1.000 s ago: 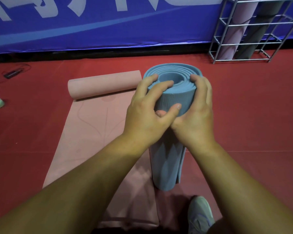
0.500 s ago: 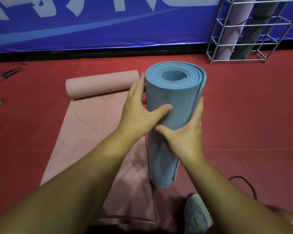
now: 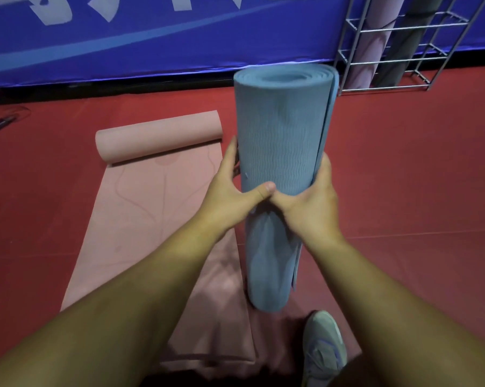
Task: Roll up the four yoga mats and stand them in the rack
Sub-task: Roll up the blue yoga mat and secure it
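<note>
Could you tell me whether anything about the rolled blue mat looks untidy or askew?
Yes: the blue mat is rolled loosely. Its outer flap stands away from the roll along the right side, beside the right hand, so the edge looks uneven.

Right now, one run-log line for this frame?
phase: carry to rack | blue yoga mat: rolled, upright | left hand, right hand: gripping it | pink yoga mat: part-rolled

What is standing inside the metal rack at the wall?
Inside the rack stand two rolled mats: a pink mat and a dark grey mat. Their tops are out of view.
</note>
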The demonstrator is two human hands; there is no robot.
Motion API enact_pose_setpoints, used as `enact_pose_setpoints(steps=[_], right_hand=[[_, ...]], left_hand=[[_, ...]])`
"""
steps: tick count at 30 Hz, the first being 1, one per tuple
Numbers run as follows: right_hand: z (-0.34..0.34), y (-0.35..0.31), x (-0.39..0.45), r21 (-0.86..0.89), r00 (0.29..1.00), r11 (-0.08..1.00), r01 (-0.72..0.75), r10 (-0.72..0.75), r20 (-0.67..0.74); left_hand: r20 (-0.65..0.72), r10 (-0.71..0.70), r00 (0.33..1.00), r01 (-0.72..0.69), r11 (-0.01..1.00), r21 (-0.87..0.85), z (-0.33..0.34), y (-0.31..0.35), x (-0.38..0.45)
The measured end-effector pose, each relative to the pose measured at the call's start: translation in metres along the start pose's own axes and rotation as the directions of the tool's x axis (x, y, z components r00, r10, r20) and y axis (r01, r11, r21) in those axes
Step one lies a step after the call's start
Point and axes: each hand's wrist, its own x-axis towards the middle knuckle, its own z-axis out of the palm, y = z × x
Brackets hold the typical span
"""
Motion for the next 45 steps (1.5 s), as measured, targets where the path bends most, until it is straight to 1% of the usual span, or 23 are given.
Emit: enact_pose_setpoints(steps=[2,6,7,10,13,15,18,21,23,25,28,31,33,35,36,37,38,39,40,41,43,44,45], right_hand=[[-0.01,-0.005,0.014,0.043,0.999,0.999,-0.011,0.012,-0.03],[-0.017,-0.001,0.037,0.184,0.99,0.976,-0.115,0.128,-0.065],[-0.018,0.004,0.04,0.206,0.984,0.965,-0.16,0.173,-0.049],[-0.022,0.022,0.052,0.194,0.948,0.928,-0.317,0.313,0.05],[-0.034,0.055,0.062,0.073,0.876,0.88,-0.469,0.454,0.161],[-0.044,0.089,0.067,0.045,0.822,0.835,-0.548,0.527,0.216],[-0.06,0.147,0.064,0.086,0.741,0.744,-0.663,0.634,0.222],[-0.065,0.209,0.053,0.116,0.665,0.657,-0.745,0.717,0.209],[-0.06,0.25,0.038,0.132,0.619,0.606,-0.785,0.759,0.2],[-0.052,0.283,0.022,0.156,0.579,0.558,-0.815,0.79,0.202],[-0.045,0.322,0.001,0.172,0.521,0.492,-0.853,0.819,0.24],[-0.045,0.347,-0.011,0.21,0.491,0.446,-0.87,0.824,0.282],[-0.051,0.355,-0.012,0.223,0.494,0.442,-0.869,0.806,0.327],[-0.061,0.36,-0.01,0.143,0.521,0.504,-0.852,0.787,0.331],[-0.067,0.367,-0.01,0.043,0.571,0.582,-0.812,0.779,0.258],[-0.074,0.376,-0.01,-0.13,0.647,0.661,-0.739,0.75,0.139],[-0.082,0.387,-0.01,-0.331,0.724,0.682,-0.652,0.69,-0.004],[-0.091,0.397,-0.011,-0.502,0.786,0.643,-0.578,0.604,-0.133],[-0.102,0.406,-0.014,-0.593,0.793,0.569,-0.569,0.571,-0.213],[-0.113,0.415,-0.016,-0.616,0.738,0.48,-0.625,0.621,-0.264],[-0.13,0.428,-0.022,-0.64,0.585,0.311,-0.703,0.765,-0.27],[-0.136,0.431,-0.025,-0.66,0.565,0.294,-0.692,0.79,-0.24],[-0.137,0.433,-0.027,-0.681,0.577,0.304,-0.666,0.789,-0.212]], left_hand=[[0.048,-0.013,0.999,0.013,1.0,0.003,-0.003,-0.006,0.007],[0.235,-0.187,0.954,0.198,0.98,-0.026,0.004,-0.041,-0.004],[0.254,-0.213,0.943,0.22,0.976,0.001,0.01,-0.049,-0.007],[0.218,-0.3,0.929,0.303,0.953,0.019,0.027,-0.066,-0.006],[0.212,-0.387,0.897,0.38,0.922,0.075,0.052,-0.087,-0.002],[0.207,-0.453,0.867,0.431,0.891,0.142,0.073,-0.108,0.0],[0.253,-0.522,0.814,0.47,0.849,0.241,0.11,-0.137,0.002],[0.307,-0.613,0.728,0.529,0.787,0.317,0.149,-0.173,-0.004],[0.299,-0.651,0.698,0.534,0.751,0.389,0.167,-0.209,-0.015],[0.276,-0.71,0.648,0.531,0.68,0.506,0.176,-0.24,-0.027],[0.25,-0.793,0.556,0.514,0.564,0.646,0.191,-0.248,-0.039],[0.239,-0.801,0.548,0.45,0.523,0.724,0.214,-0.263,-0.044],[0.201,-0.813,0.546,0.451,0.487,0.748,0.226,-0.268,-0.046],[0.162,-0.819,0.551,0.453,0.456,0.766,0.232,-0.269,-0.05],[0.151,-0.818,0.555,0.45,0.447,0.773,0.232,-0.268,-0.052],[0.144,-0.817,0.558,0.451,0.445,0.774,0.231,-0.269,-0.053],[0.145,-0.815,0.562,0.45,0.448,0.773,0.23,-0.27,-0.053],[0.148,-0.814,0.562,0.453,0.452,0.769,0.229,-0.272,-0.052],[0.148,-0.815,0.56,0.453,0.451,0.769,0.229,-0.273,-0.051],[0.146,-0.814,0.562,0.447,0.447,0.774,0.229,-0.273,-0.052],[0.133,-0.814,0.565,0.445,0.437,0.782,0.23,-0.273,-0.053],[0.128,-0.814,0.567,0.448,0.435,0.781,0.231,-0.273,-0.054],[0.127,-0.814,0.567,0.452,0.436,0.778,0.232,-0.273,-0.054]])
